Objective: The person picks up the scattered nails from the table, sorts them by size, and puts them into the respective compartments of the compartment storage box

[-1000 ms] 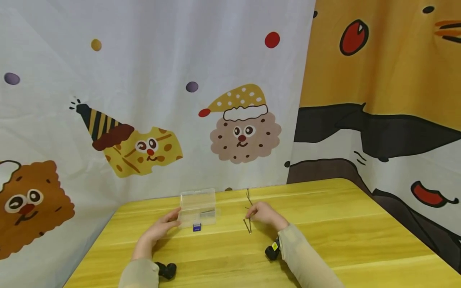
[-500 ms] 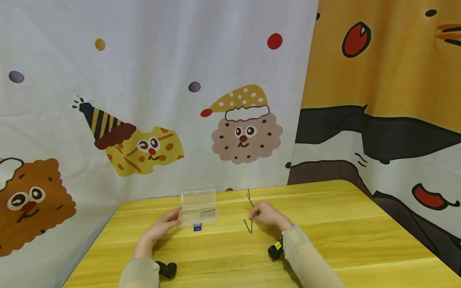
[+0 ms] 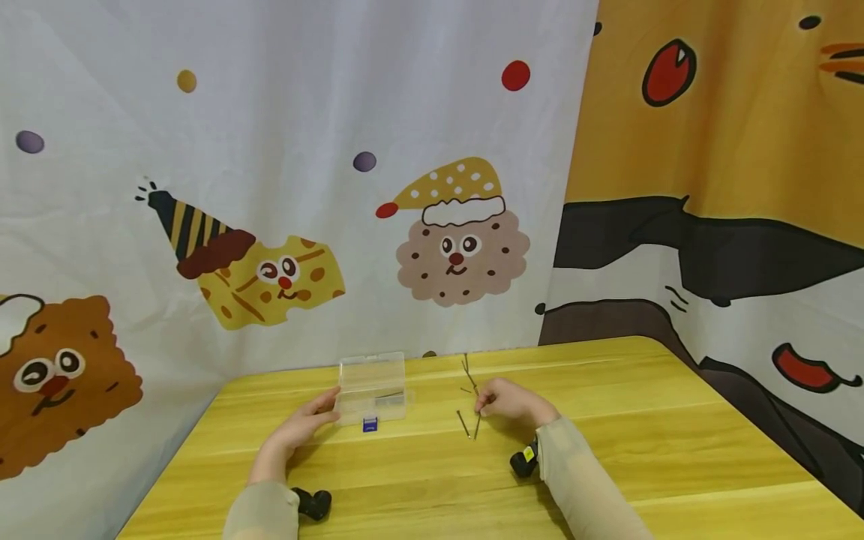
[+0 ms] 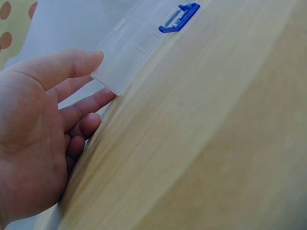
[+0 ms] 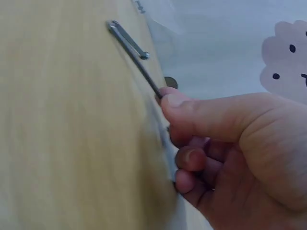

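Over the table (image 3: 675, 450), the right hand (image 3: 511, 401), fingers curled, pinches a thin rod (image 5: 139, 66).

No text, brand or number can be read; the small yellow sticker (image 3: 529, 454) on the black wrist camera (image 3: 522, 464) at right may bear a mark, too small to decipher.

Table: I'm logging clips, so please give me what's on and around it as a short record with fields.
left hand: relaxed fingers touching the box at its left end
right hand: pinching a dark rod
box state: clear, lid open, blue latch in front
box contents: thin dark item, kind unclear
loose rod: left of the held one
other rods: beyond the right hand
surface: wood-grain table
backdrop: cartoon-print curtain
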`<state>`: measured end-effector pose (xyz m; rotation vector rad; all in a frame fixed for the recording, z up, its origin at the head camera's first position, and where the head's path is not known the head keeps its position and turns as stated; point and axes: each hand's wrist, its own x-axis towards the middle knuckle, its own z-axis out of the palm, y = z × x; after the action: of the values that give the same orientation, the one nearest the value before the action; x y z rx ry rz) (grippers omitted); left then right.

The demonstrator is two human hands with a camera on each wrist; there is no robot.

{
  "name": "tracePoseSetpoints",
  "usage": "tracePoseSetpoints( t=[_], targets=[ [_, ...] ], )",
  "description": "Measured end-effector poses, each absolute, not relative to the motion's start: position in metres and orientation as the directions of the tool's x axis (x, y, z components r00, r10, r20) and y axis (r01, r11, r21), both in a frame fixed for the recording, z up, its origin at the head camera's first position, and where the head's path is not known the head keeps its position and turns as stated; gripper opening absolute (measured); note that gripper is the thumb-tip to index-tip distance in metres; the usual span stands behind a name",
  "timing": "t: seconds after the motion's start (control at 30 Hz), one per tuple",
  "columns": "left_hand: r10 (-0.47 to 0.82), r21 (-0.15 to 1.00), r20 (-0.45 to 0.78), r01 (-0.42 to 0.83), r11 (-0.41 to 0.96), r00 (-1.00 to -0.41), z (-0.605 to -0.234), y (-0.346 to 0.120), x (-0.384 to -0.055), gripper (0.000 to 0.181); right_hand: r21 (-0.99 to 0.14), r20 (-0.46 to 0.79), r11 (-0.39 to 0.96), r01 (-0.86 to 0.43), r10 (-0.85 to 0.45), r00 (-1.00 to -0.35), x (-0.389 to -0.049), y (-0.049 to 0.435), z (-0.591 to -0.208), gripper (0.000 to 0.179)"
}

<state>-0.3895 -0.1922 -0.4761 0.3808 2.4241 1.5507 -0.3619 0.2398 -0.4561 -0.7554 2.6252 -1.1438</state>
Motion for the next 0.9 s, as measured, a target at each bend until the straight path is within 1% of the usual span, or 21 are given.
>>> tracePoseSetpoints(
  t=[0.13,0.3,0.47,0.67,0.9],
  targets=[
    [0.348,0.906,-0.057,0.097,0.412,-0.936,-0.476,-0.193,-0.39,0.064,-0.741,-0.012,0.579,-0.34,-0.517,-0.856,-0.359,0.246,-0.451,0.01],
    [0.352,0.902,-0.063,0.097,0.42,-0.934,-0.474,-0.193,-0.388,0.065,-0.746,-0.031,0.584,-0.319,-0.509,-0.86,-0.357,0.254,-0.447,0.011],
    [0.346,0.902,-0.063,0.096,0.422,-0.936,-0.474,-0.193,-0.386,0.064,-0.738,-0.017,0.599,-0.31,-0.476,-0.879,-0.36,0.261,-0.451,0.013],
    [0.333,0.903,-0.057,0.094,0.419,-0.941,-0.474,-0.193,-0.386,0.063,-0.751,0.034,0.581,-0.314,-0.44,-0.897,-0.365,0.264,-0.458,0.014],
    [0.342,0.9,-0.06,0.097,0.424,-0.938,-0.474,-0.193,-0.387,0.063,-0.75,0.057,0.575,-0.328,-0.437,-0.897,-0.368,0.267,-0.461,0.013]
  ],
)
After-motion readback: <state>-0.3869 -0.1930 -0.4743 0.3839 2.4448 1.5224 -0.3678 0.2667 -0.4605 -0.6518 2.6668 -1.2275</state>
